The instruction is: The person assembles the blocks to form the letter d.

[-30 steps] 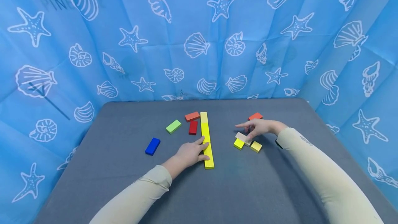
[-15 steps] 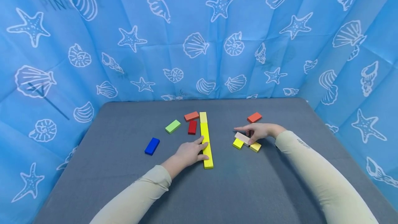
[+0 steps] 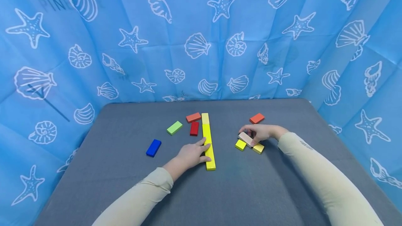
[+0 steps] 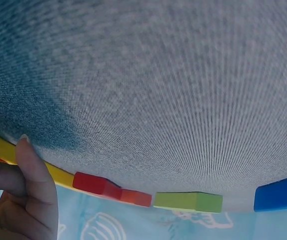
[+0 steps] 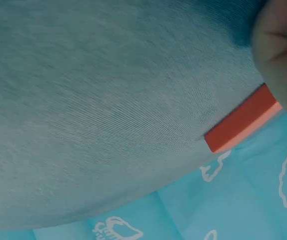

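In the head view, my left hand (image 3: 191,154) rests its fingers on a straight row of yellow blocks (image 3: 209,161), with a paler yellow block (image 3: 205,118) at the far end. My right hand (image 3: 263,133) pinches a pale beige block (image 3: 246,138) between thumb and index finger. Just in front of that block lie a small bright yellow block (image 3: 240,144) and a small dull yellow block (image 3: 258,148). The left wrist view shows part of the left hand (image 4: 26,195) over the yellow row; the right wrist view does not show the beige block.
Left of the row lie a red block (image 3: 194,128), an orange-red block (image 3: 193,117), a light green block (image 3: 174,127) and a blue block (image 3: 154,148). Another orange block (image 3: 257,118) lies behind the right hand. A blue shell-print curtain (image 3: 176,44) borders the grey table (image 3: 238,191).
The right index finger, stretched out earlier, has curled in behind the beige block, which is now pinched and slightly shifted. My left hand and the yellow row have stayed in place.
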Available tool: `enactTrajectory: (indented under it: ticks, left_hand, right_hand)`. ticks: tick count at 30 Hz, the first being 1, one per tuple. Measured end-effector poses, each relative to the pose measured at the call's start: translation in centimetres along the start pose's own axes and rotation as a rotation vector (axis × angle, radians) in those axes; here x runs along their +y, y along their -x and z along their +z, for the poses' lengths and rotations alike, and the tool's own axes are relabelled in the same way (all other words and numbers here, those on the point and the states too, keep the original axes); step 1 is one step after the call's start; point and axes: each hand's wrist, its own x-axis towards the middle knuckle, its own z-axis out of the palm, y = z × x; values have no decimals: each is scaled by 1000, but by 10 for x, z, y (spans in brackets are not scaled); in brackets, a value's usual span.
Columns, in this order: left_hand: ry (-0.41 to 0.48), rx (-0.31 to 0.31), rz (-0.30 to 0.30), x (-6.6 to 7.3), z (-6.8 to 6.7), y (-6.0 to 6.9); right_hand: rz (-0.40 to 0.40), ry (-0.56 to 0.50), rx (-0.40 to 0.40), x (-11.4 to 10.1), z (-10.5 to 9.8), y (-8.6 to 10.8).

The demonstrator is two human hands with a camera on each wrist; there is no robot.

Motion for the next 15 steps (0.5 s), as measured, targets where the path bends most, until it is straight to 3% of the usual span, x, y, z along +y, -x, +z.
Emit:
enactTrajectory:
  ticks: [7, 15]
  left_hand:
    - [15, 8, 0, -1, 1, 0]
    - [2, 5, 7, -1, 1, -1]
  right_hand:
    - [-34, -50, 152, 4, 2, 3]
    - [2, -260, 287, -3, -13, -9]
